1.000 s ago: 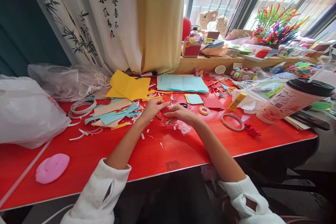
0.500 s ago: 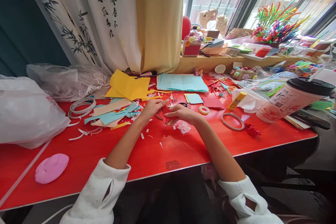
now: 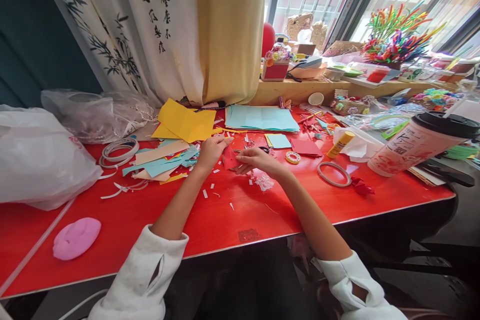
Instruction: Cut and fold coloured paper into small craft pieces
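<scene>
A small piece of red paper (image 3: 229,157) is held up between my two hands above the middle of the red table. My left hand (image 3: 213,152) pinches its upper left part between thumb and fingers. At its lower right edge are the curled fingers of my right hand (image 3: 257,161), closed on the paper there; their tips partly blend with it. Just behind my right hand lie scissors with black handles (image 3: 265,149), mostly hidden. A heap of white shreds (image 3: 264,182) rests under the right wrist, and small paper scraps are scattered nearby.
Yellow paper (image 3: 187,120), light blue sheets (image 3: 262,118) and red squares (image 3: 306,147) lie behind my hands. Paper strips (image 3: 165,152) and tape rolls (image 3: 119,151) are at left. At right stand a glue stick (image 3: 340,144) and a large cup (image 3: 416,145). Pink clay (image 3: 77,238) lies front left.
My left hand has moved a little left with the red paper, and the gap between my hands has widened. The right hand has hardly shifted. The view has moved slightly.
</scene>
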Motion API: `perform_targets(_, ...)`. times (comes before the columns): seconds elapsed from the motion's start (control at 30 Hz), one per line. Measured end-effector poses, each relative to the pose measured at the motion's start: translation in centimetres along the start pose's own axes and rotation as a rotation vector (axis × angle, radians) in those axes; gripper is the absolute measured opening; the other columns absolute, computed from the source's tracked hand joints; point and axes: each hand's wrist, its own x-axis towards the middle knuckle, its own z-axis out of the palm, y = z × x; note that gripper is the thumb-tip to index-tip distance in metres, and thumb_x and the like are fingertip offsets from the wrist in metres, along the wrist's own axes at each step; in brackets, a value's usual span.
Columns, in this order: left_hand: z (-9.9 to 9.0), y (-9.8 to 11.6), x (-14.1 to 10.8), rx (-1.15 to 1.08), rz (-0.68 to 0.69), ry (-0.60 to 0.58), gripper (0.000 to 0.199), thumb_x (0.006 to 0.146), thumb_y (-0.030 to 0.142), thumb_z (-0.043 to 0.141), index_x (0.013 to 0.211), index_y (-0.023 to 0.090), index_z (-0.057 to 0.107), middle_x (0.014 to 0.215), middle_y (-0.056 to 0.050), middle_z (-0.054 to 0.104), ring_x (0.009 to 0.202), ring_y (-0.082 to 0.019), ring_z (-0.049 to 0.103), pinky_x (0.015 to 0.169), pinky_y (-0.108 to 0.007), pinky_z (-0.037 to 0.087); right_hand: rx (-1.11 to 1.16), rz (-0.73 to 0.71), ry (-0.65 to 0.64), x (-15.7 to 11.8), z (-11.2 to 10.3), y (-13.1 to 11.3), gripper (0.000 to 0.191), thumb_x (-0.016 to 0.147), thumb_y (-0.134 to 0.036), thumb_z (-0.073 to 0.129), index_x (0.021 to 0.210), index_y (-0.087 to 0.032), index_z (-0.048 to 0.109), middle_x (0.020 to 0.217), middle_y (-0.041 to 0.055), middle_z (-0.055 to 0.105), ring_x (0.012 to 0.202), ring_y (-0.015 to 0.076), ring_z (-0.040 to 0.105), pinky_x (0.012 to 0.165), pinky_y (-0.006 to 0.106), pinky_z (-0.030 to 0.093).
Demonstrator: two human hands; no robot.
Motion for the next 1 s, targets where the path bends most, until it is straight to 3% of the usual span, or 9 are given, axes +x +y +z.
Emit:
perform_targets(0.13, 0.0, 0.4, -0.1, 0.061, 0.025, -0.196, 0.039, 0.072, 0.041, 0.053, 0.048, 0.017, 0.034, 0.050, 0.003, 0.029, 0.050, -0.009, 0.027, 0.048, -0.025, 0.020, -0.115, -0.169, 0.051, 0.4, 0.6, 0.6, 0.025, 0.078, -0.041, 0.055, 0.084, -0.016, 0.056, 0.073, -0.0002, 0.059, 0.058, 0.0087, 0.057, 0.050, 0.018, 0.043)
perform_targets(0.23, 0.1, 0.5, -0.1, 0.120, 0.013, -0.277, 0.039, 0.072, 0.042, 0.052, 0.048, 0.017, 0.034, 0.051, 0.004, 0.028, 0.051, -0.009, 0.027, 0.048, -0.024, 0.020, -0.178, -0.253, 0.066, 0.7, 0.7, 1.0, 0.027, 0.078, -0.041, 0.054, 0.090, -0.017, 0.057, 0.072, -0.0012, 0.056, 0.056, 0.0079, 0.050, 0.051, 0.019, 0.039)
perform_targets(0.5, 0.3, -0.1, -0.3, 0.056, 0.010, -0.177, 0.041, 0.074, 0.044, 0.052, 0.049, 0.017, 0.033, 0.050, 0.004, 0.027, 0.049, -0.008, 0.025, 0.048, -0.024, 0.020, -0.166, -0.277, 0.099, 0.8, 0.2, 0.9, 0.029, 0.075, -0.041, 0.055, 0.066, -0.015, 0.047, 0.058, -0.0054, 0.038, 0.050, 0.0059, 0.034, 0.047, 0.020, 0.027)
perform_targets(0.67, 0.2, -0.3, -0.1, -0.054, -0.022, -0.111, 0.041, 0.072, 0.045, 0.054, 0.050, 0.017, 0.033, 0.050, 0.005, 0.025, 0.048, -0.008, 0.024, 0.046, -0.024, 0.019, -0.034, -0.239, 0.093, 1.0, 0.3, 0.8, 0.023, 0.068, -0.033, 0.064, 0.074, -0.015, 0.051, 0.065, -0.0037, 0.049, 0.058, 0.0073, 0.046, 0.053, 0.020, 0.036)
perform_targets(0.8, -0.1, -0.6, 0.1, -0.127, -0.061, -0.089, 0.039, 0.071, 0.045, 0.056, 0.051, 0.017, 0.036, 0.051, 0.004, 0.026, 0.047, -0.008, 0.025, 0.046, -0.024, 0.019, 0.036, -0.119, 0.099, 1.0, 0.3, 0.7, 0.022, 0.067, -0.031, 0.065, 0.075, -0.016, 0.051, 0.067, -0.0002, 0.059, 0.060, 0.0125, 0.059, 0.052, 0.022, 0.042)
perform_targets(1.0, -0.1, -0.8, 0.2, -0.112, -0.061, -0.033, 0.038, 0.071, 0.045, 0.057, 0.051, 0.017, 0.042, 0.050, 0.004, 0.029, 0.047, -0.007, 0.026, 0.045, -0.024, 0.019, -0.164, -0.105, 0.157, 0.7, 0.2, 0.4, 0.027, 0.072, -0.038, 0.061, 0.062, -0.016, 0.048, 0.049, -0.0008, 0.056, 0.042, 0.0121, 0.055, 0.040, 0.021, 0.038)
